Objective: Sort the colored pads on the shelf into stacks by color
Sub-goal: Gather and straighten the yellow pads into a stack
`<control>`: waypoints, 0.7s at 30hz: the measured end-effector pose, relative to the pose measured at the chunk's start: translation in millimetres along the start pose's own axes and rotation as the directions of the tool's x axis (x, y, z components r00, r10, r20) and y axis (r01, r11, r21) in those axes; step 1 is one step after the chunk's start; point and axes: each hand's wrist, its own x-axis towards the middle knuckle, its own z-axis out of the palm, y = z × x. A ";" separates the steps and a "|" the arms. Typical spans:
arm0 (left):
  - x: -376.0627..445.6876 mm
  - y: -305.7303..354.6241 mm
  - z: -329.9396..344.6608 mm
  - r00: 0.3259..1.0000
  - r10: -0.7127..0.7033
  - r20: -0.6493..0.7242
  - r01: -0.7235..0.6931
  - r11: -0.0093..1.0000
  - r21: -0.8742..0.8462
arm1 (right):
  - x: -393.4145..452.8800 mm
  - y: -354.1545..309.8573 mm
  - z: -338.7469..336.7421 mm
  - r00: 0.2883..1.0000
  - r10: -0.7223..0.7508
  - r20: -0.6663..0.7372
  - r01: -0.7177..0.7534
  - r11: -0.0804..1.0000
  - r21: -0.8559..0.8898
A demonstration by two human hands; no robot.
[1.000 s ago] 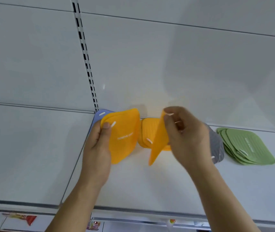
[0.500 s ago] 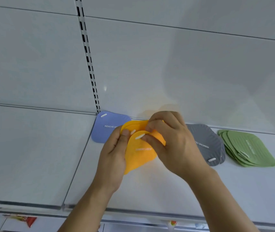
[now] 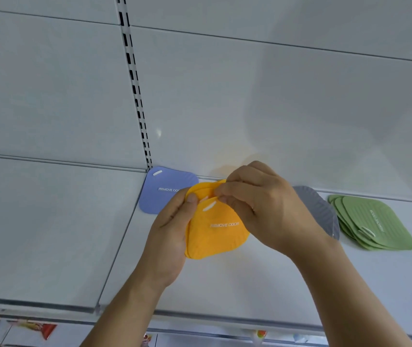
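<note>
A small stack of orange pads (image 3: 215, 231) is held just above the white shelf (image 3: 250, 284) between both hands. My left hand (image 3: 172, 236) grips its left edge, thumb on top. At the stack's top edge my right hand (image 3: 257, 204) pinches the pads with its fingertips. A blue pad (image 3: 159, 194) lies flat at the shelf's back left, partly behind the orange ones. A grey pad stack (image 3: 322, 209) lies behind my right hand, mostly hidden. Several green pads (image 3: 372, 221) are fanned in a stack at the right.
The white back wall rises right behind the pads, with a slotted upright (image 3: 137, 101) at the left. A neighbouring shelf panel (image 3: 44, 221) lies to the left. Packaged goods (image 3: 37, 329) show on a lower level under the front edge.
The two separately held orange pads have been brought together into one stack between my hands, uncovering the blue pad. My right hand now pinches the stack's top edge.
</note>
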 end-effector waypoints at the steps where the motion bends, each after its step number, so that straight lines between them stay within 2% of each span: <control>1: -0.3 0.2 -0.2 1.000 0.006 0.007 -0.006 1.000 0.015 | -0.2 -1.8 3.0 1.000 0.024 -0.019 -0.024 1.000 -0.004; 4: -1.3 1.7 1.3 0.990 0.112 0.083 -0.127 0.971 0.204 | -2.2 -9.9 11.6 0.985 0.147 -0.095 -0.145 0.989 0.020; 6: -0.7 2.6 3.9 0.980 0.182 0.077 -0.197 0.936 0.292 | -3.7 -14.2 14.6 0.972 0.183 -0.145 -0.177 0.983 0.055; 8: 1.9 0.9 1.3 0.976 0.216 0.018 -0.212 0.934 0.288 | -7.4 -10.7 16.4 0.953 0.222 -0.206 -0.212 0.975 0.066; 11: 9.4 -0.3 -14.6 0.970 0.223 -0.091 -0.200 0.955 0.218 | -24.0 17.6 19.6 0.872 0.420 -0.249 -0.437 0.900 -0.011; 13: 15.1 1.7 -29.3 0.966 0.202 -0.161 -0.178 0.972 0.152 | -37.7 36.8 27.2 0.824 0.557 -0.104 -0.567 0.816 -0.111; 15: 18.7 3.9 -39.5 0.965 0.192 -0.181 -0.171 0.978 0.122 | -45.0 48.0 39.6 0.789 0.596 0.147 -0.573 0.801 -0.173; 17: 20.9 3.6 -44.4 0.966 0.178 -0.189 -0.161 0.982 0.102 | -43.9 53.0 52.9 0.723 0.586 0.366 -0.542 0.810 -0.226; 19: 20.5 1.4 -45.5 0.965 0.175 -0.197 -0.159 0.983 0.095 | -37.3 59.3 59.9 0.650 0.587 0.483 -0.528 0.806 -0.269; 21: 20.0 -2.2 -47.1 0.965 0.165 -0.205 -0.148 0.984 0.099 | -29.3 67.9 59.0 0.611 0.579 0.540 -0.525 0.807 -0.271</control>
